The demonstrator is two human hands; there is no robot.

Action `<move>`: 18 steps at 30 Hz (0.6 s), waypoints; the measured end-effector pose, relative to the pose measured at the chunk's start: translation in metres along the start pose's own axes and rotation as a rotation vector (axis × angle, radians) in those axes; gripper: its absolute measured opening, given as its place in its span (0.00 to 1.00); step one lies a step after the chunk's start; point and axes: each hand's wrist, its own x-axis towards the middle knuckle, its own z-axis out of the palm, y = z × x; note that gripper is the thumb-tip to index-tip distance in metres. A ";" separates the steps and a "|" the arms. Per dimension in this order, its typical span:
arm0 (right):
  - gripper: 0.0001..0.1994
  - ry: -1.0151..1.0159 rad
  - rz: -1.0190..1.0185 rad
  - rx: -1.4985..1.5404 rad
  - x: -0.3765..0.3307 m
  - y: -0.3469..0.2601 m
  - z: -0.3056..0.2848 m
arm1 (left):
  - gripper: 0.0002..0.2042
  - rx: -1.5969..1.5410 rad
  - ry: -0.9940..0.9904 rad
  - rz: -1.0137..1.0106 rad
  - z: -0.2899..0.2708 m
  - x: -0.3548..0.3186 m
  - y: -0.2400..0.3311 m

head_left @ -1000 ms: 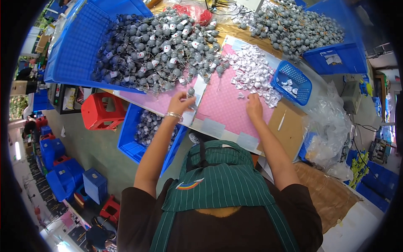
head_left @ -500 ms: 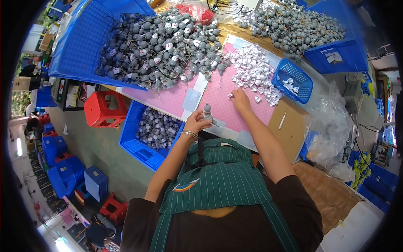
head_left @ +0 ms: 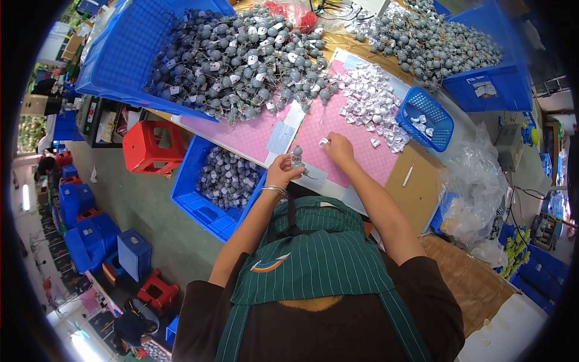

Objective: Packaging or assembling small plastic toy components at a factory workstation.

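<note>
My left hand (head_left: 281, 173) grips a small grey figure (head_left: 297, 155) with a rounded top, holding it upright just above the near edge of the pink table mat (head_left: 347, 169). To its right, my right hand (head_left: 341, 149) pinches a small white piece (head_left: 324, 142) in its fingertips. The two hands are a short distance apart. Beyond the right hand lies a heap of similar white folded-looking pieces (head_left: 369, 96). A large pile of grey round-headed figures (head_left: 241, 66), some with white patches, spills onto the mat from the far left.
A blue crate (head_left: 102, 75) lies tipped behind the pile. Below the table edge, another blue crate (head_left: 208, 218) holds grey parts, beside a red stool (head_left: 137, 151). A blue basket (head_left: 446, 130), white pen (head_left: 409, 174), clear plastic bags (head_left: 476, 181) and more grey parts (head_left: 428, 48) occupy the right.
My right hand has drawn back from beside the white heap, nearer to the left hand, with the white piece in its fingers. The left hand keeps hold of the figure.
</note>
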 end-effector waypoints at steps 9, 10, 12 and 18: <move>0.11 -0.036 0.045 0.551 -0.046 -0.081 -0.040 | 0.26 0.135 0.051 0.337 0.019 0.007 0.010; 0.13 0.027 -0.023 0.565 -0.048 -0.085 -0.043 | 0.26 0.132 0.053 0.337 0.018 0.007 0.013; 0.14 -0.032 0.034 0.660 -0.050 -0.087 -0.056 | 0.25 0.012 -0.053 0.290 0.016 0.005 0.022; 0.17 -0.333 0.184 0.976 -0.047 -0.076 -0.085 | 0.26 -0.099 -0.233 0.153 0.019 -0.012 0.045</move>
